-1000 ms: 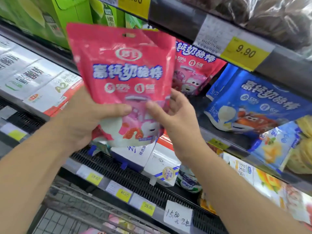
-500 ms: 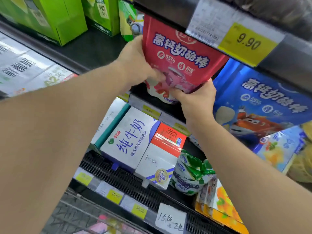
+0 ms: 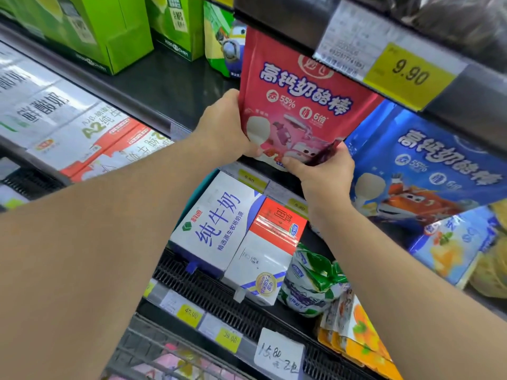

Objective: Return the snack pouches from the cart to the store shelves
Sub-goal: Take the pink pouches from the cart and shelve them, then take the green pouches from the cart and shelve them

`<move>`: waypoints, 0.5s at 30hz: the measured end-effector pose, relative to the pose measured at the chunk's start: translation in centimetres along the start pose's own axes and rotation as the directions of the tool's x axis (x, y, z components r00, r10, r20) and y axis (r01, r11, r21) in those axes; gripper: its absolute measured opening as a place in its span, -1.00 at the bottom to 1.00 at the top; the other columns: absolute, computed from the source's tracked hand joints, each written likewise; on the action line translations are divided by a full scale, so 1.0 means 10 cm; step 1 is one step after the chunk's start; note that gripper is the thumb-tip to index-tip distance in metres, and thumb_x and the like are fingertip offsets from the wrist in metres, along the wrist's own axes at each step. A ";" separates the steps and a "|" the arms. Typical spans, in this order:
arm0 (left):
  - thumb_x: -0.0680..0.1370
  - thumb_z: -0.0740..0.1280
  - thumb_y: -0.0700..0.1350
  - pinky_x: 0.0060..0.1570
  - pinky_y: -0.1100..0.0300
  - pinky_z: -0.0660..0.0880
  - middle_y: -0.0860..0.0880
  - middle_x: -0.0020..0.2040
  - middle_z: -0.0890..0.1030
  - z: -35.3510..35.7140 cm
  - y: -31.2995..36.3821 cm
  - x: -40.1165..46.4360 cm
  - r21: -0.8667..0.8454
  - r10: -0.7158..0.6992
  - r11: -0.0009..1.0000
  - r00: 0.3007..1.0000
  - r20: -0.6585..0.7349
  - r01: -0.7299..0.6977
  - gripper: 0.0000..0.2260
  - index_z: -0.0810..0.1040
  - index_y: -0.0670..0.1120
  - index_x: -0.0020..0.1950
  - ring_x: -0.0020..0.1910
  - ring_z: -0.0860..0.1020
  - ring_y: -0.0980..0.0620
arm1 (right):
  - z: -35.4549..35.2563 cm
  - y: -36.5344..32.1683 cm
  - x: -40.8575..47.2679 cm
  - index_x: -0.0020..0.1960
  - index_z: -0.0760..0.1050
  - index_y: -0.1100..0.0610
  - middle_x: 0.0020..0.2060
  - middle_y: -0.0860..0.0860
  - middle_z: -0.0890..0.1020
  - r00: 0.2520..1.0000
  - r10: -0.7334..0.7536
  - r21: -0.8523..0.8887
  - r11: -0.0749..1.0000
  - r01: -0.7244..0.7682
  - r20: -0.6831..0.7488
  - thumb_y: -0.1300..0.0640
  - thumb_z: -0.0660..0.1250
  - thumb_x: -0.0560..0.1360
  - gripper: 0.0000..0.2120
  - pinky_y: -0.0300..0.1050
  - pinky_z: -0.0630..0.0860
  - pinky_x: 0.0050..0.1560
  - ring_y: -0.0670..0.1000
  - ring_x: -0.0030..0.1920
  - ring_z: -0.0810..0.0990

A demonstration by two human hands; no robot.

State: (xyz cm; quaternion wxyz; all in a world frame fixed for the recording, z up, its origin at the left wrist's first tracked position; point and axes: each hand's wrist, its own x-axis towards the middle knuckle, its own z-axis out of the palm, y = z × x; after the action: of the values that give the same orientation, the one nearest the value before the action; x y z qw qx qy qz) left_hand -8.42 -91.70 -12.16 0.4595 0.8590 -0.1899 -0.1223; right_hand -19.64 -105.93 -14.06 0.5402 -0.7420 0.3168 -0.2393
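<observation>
Two hands held one red pouch (image 3: 299,105) at the centre of the frame, its base just above the front lip of the shelf (image 3: 175,86) and its top tucked under the price rail with the yellow tag (image 3: 408,72). The left hand (image 3: 222,127) curled around the pouch's lower left edge, thumb on the printed face and the other fingers hidden behind. The right hand (image 3: 326,168) pinched the bottom right corner from below, thumb lying along the base. So each grip was pressed onto the pouch, not spread.

The pouch looked like glossy foil film: probably light, soft and a little slippery, with a gusseted base meant to stand. It would likely buckle if squeezed mid-panel, so the stiffer side seams and bottom fold, where the hands already were, seemed the sound places to hold. Its contents could not be seen.

A blue pouch (image 3: 428,171) of the same line leaned just right of it, and a green pouch (image 3: 222,48) stood behind at upper centre. Milk cartons (image 3: 214,223) sat on the shelf below. At the bottom edge, cart wire (image 3: 153,352) showed pink packets inside, suggesting more pouches remained to shelve.
</observation>
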 end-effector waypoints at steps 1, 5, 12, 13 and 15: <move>0.22 0.70 -0.17 0.21 -0.05 0.57 -0.01 0.20 0.64 -0.01 0.01 -0.01 0.004 -0.003 1.000 1.000 -0.008 0.003 -0.26 0.44 -0.10 0.32 0.15 0.62 -0.04 | 0.00 -0.01 -0.02 0.04 0.47 -0.02 -0.11 -0.17 0.65 1.000 0.006 0.005 1.000 -0.006 -0.011 0.28 0.64 0.24 -0.48 -0.52 0.49 -0.27 -0.37 -0.19 0.62; 0.22 0.70 -0.15 0.15 -0.04 0.60 0.00 0.12 0.64 -0.07 -0.01 -0.14 -0.029 -0.022 0.999 0.997 -0.073 0.020 -0.26 0.46 -0.08 0.32 0.09 0.63 -0.01 | 0.04 -0.09 -0.20 0.22 0.48 0.11 -0.02 -0.09 0.67 0.993 0.063 0.143 0.989 -0.048 -0.104 0.24 0.65 0.25 -0.40 -0.49 0.53 -0.22 -0.26 -0.09 0.65; 0.34 0.64 -0.04 0.12 0.13 0.56 -0.02 0.21 0.60 -0.53 -0.12 -0.83 -0.230 -0.143 0.967 0.981 -0.134 0.110 -0.34 0.47 -0.05 0.38 0.15 0.59 0.04 | 0.03 -0.32 -0.87 0.39 0.39 0.15 0.28 -0.01 0.58 0.979 0.177 0.265 0.954 -0.144 -0.105 0.15 0.60 0.36 -0.33 -0.18 0.48 0.26 -0.10 0.26 0.57; 0.37 0.62 -0.02 0.01 0.19 0.55 0.01 0.17 0.61 -0.63 -0.14 -0.99 -0.295 -0.187 0.945 0.972 -0.141 0.139 -0.41 0.50 -0.03 0.34 0.11 0.60 0.08 | 0.04 -0.39 -0.99 0.42 0.36 0.15 0.34 0.01 0.52 0.980 0.184 0.251 0.955 -0.159 -0.080 0.14 0.59 0.37 -0.30 -0.19 0.45 0.28 -0.09 0.32 0.51; 0.41 0.60 -0.01 -0.09 0.25 0.50 0.02 0.10 0.65 -0.86 -0.19 -1.34 -0.410 -0.274 0.890 0.952 -0.134 0.199 -0.57 0.56 -0.01 0.21 0.03 0.62 0.12 | 0.09 -0.56 -1.26 0.36 0.39 0.12 0.33 0.03 0.53 0.986 0.156 0.202 0.966 -0.164 0.053 0.16 0.57 0.40 -0.40 -0.19 0.46 0.29 -0.07 0.32 0.51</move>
State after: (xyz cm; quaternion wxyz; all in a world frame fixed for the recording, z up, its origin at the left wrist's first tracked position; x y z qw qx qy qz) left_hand -16.72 -78.46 -8.61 0.6194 0.7739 -0.0108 -0.1314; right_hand -26.42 -94.96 -9.19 0.6372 -0.6586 0.3392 -0.2125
